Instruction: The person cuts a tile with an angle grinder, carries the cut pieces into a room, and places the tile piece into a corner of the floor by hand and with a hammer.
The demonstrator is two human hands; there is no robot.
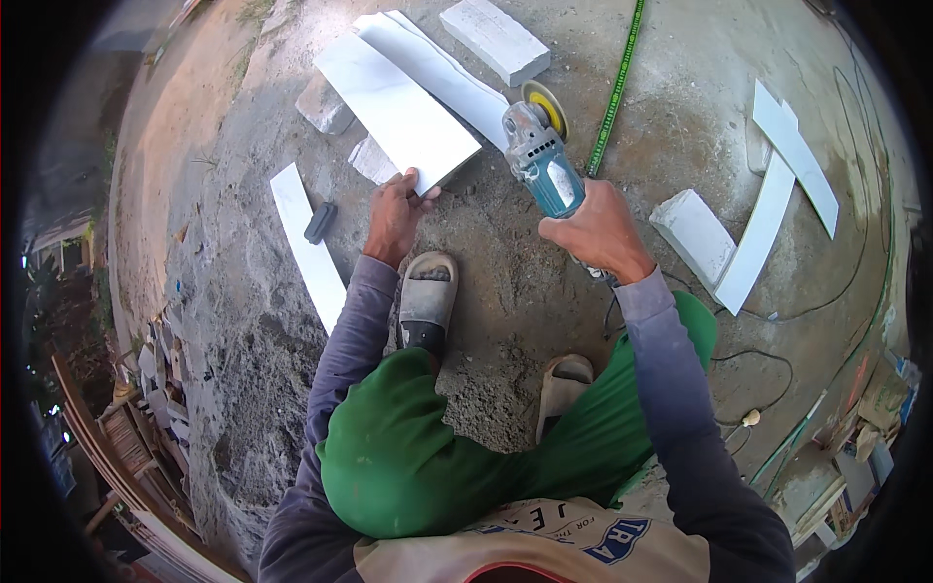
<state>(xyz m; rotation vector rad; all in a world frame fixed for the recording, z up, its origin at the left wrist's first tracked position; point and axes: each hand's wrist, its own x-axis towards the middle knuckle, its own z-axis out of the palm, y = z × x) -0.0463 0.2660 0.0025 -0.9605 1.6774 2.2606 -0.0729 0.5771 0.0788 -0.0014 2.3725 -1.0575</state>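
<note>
My right hand [604, 233] is wrapped round the body of a teal angle grinder [556, 180]. The grinder's yellow disc [546, 109] points away from me, in the air to the right of a white tile [397, 109]. That long tile is propped on rough blocks, and my left hand [394, 216] grips its near edge, fingertips on top. Behind it lie more white tile strips [437, 73], partly overlapped by the tile. Left of my left hand, a dark grey block-like piece [320, 222] rests on a narrow tile strip [309, 248].
A pale block [496, 41] lies at the far side, beside a green measuring tape [616, 92] stretched over the ground. To the right, crossed tile strips [768, 219] lean by another block [692, 235]. A black cord [777, 358] loops near my right leg. Scrap wood [146, 466] borders the left.
</note>
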